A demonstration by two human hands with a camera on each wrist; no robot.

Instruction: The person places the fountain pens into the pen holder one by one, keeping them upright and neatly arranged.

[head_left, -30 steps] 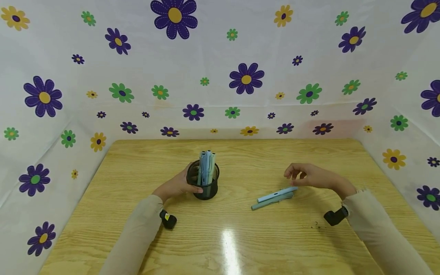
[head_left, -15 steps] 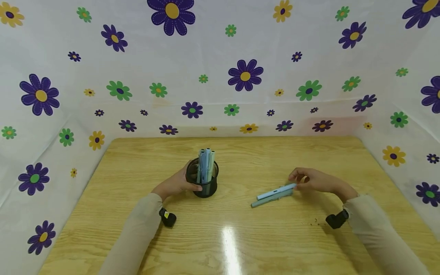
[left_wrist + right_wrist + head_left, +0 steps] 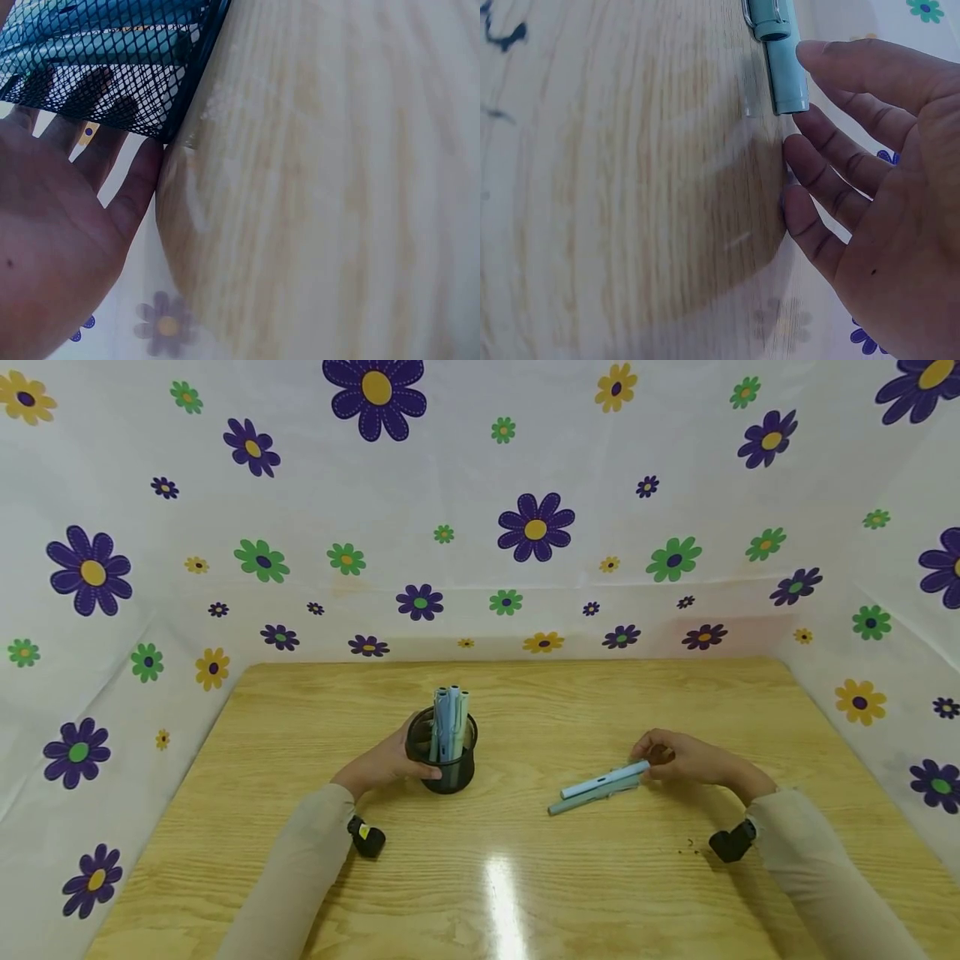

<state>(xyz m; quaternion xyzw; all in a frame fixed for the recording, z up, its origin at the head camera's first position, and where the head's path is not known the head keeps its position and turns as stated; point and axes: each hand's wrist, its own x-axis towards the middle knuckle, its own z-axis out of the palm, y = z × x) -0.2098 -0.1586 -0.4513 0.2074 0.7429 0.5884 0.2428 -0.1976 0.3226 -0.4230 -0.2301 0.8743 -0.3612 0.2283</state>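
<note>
Directions as on a dial, twelve at the far edge of the desk.

Item 1. Cup, black mesh, round, upright on the desk. Contents: several slim pens, blue and pale green, bunched together, tops above the rim.

Item 2. Left hand, at the cup's nine o'clock. Grip clamped on the cup: thumb across the near side, fingers against the mesh behind.

Item 3. Light-blue pen, well apart from the cup, past its three o'clock; far end towards between two and three.

Item 4. Grey-green pen, clipped, lying close along the near side of Item 3.

Item 5. Right hand, at the far end of the light-blue pen. Thumb tip at the pen's side, fingers bent about its end; whether this grip is clamped I cannot tell.

Item 6. Dark specks, a few, at the pens' four o'clock.

Item 7. Sleeves, pale, a pair; small black camera at each wrist.

Item 8. Cloth, white, flower-printed, hung at nine, twelve and three.
</note>
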